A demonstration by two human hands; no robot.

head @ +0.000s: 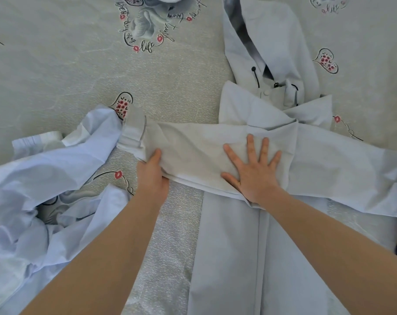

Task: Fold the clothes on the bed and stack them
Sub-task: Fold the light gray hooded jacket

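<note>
Sleeve (193,144) of the hooded jacket (249,246) lies across frame centre; my left hand (153,176) pinches its lower edge, fingers underneath. My right hand (253,165) presses it flat, fingers spread.

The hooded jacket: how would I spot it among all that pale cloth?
On the printed bedsheet, look right of centre for the hooded jacket lying flat, hood pointing away. Unlike the crumpled bluish garment on the left, it has black drawcords and a sleeve folded across it under both hands.
</note>
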